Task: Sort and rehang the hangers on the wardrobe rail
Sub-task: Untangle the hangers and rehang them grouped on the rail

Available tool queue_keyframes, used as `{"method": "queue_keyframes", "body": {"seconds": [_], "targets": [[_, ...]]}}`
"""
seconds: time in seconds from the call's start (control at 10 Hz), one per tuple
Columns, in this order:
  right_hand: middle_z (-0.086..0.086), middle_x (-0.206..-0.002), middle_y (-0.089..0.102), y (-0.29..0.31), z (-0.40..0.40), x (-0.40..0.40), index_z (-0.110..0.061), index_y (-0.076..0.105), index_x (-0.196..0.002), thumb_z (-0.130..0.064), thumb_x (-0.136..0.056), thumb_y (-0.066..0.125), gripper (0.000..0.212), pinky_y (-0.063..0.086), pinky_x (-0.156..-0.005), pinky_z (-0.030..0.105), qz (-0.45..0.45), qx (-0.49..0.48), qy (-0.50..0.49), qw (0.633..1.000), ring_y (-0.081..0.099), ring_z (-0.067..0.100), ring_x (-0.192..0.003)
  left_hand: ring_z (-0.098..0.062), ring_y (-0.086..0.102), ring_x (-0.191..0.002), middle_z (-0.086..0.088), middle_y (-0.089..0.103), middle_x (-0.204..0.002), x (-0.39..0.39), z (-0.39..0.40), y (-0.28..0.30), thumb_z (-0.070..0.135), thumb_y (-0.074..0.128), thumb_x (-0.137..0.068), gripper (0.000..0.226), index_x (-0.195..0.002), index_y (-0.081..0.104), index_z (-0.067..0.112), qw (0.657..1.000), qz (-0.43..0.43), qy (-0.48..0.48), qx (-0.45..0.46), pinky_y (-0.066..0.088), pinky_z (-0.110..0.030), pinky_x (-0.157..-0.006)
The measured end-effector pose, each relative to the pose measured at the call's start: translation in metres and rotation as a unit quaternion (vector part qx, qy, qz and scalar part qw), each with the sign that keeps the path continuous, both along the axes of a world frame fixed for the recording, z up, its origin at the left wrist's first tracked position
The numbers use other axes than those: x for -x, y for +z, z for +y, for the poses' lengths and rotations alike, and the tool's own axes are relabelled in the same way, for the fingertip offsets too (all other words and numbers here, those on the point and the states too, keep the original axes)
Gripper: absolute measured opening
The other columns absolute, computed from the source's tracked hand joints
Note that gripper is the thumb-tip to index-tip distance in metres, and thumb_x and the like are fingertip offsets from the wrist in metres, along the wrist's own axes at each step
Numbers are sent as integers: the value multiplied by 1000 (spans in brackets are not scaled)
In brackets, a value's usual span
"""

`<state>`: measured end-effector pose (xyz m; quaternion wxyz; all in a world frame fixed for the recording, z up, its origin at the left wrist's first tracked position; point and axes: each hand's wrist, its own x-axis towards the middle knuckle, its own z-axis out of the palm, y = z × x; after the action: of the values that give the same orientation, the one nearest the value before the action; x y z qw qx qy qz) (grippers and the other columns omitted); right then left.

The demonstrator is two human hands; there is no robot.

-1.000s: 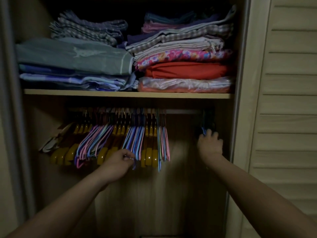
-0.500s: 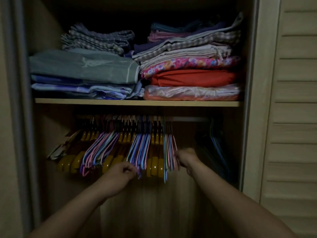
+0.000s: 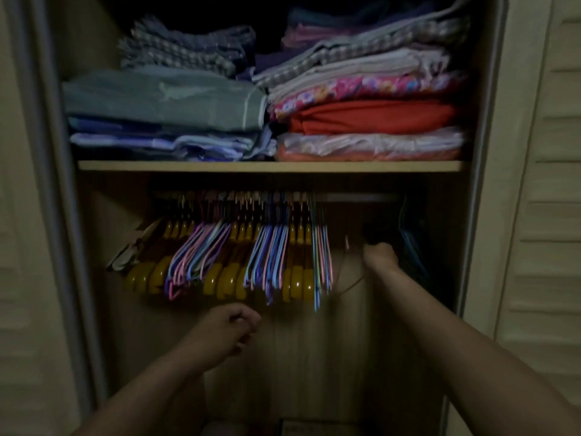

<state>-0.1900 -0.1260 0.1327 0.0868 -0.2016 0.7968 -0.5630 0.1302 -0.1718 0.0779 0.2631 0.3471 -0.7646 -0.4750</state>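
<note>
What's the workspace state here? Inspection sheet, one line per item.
Surface: wardrobe rail, bare stretch right of centre.
Job's things: yellow hangers mixed with pink and blue wire hangers bunched left; dark blue hangers far right.
Clutter: folded linens stacked on shelf.
Hands: left hand curled below the bunch, holding nothing visible; right hand raised near the blue group, grip blurred.
Cables: nothing seen.
Surroundings: louvred door on the right; dim light.

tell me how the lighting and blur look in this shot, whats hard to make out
Head view: dim overall. The folded linens on the shelf catch the most light; the right hand is motion-blurred beside dark hangers lost in shadow, so its grip is unclear; the left hand is soft, the frame edges bow.
</note>
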Motion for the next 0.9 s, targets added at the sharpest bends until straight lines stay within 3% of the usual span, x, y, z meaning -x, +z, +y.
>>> {"method": "queue_keyframes", "body": {"seconds": [0.1,0.2,0.3,0.4,0.5,0.6,0.7,0.8,0.9], "targets": [[21,-116,65,-60,23,-6,0,62,-120,-28,-100,51,36,53,-93,45,-34,-49,5,998,63,37,-104,-24,61,-81,-19,67,-99,2,9,-36,10,56,-99,14,-104,65,0,998,1,-18,-60,43,-27,-68],[18,-109,60,-140,64,-21,-4,59,-108,-36,-99,53,34,43,-77,33,-68,-133,75,986,57,29,-92,-24,63,-77,-21,67,-101,0,19,-86,2,58,-96,16,-109,65,-4,989,-23,-35,-144,52,-25,-60],[10,-69,60,-197,102,-55,1,68,-87,-19,-99,55,27,38,-45,22,-69,-234,152,958,54,21,-52,-26,70,-86,-3,74,-87,-5,29,-163,11,59,-98,11,-95,69,7,977,-86,-28,-192,56,-26,-71],[3,-53,58,-221,127,-78,-3,67,-74,-15,-99,54,31,36,-36,15,-118,-230,225,939,51,12,-36,-13,68,-83,-4,74,-102,-17,37,-212,17,60,-97,15,-109,68,12,962,-150,-30,-226,52,-20,-65],[4,-62,61,-231,142,-92,-6,70,-81,-16,-98,58,23,53,-51,26,-264,-131,309,904,56,11,-51,-26,43,-136,-2,42,-148,-57,40,-266,40,75,-85,79,-151,33,25,962,-229,23,-149,38,-34,-109],[5,-66,62,-229,145,-91,-6,76,-87,-23,-92,64,22,58,-64,34,-332,-81,385,857,57,12,-57,-23,57,-127,-8,51,-146,-90,43,-277,31,77,-84,59,-139,56,26,954,-161,-8,-253,49,-34,-100],[2,-68,58,-230,146,-82,-8,78,-93,-31,-87,70,26,56,-73,36,-364,-65,457,809,56,10,-60,-30,70,-104,-17,69,-121,-127,43,-261,25,74,-80,31,-109,73,13,907,-18,-37,-420,56,-42,-88],[6,-75,62,-239,146,-76,-8,77,-93,-29,-88,70,23,59,-76,38,-398,-44,424,812,60,14,-66,-47,61,-113,-29,61,-123,-154,44,-252,17,79,-84,40,-117,63,2,859,108,-104,-490,43,-62,-100],[12,-97,66,-254,134,-90,-11,72,-93,-28,-95,63,20,56,-73,26,-196,-159,313,916,60,13,-74,-49,49,-127,-33,49,-139,-163,50,-244,16,52,-102,35,-134,44,3,815,193,-163,-522,33,-66,-106]]}}
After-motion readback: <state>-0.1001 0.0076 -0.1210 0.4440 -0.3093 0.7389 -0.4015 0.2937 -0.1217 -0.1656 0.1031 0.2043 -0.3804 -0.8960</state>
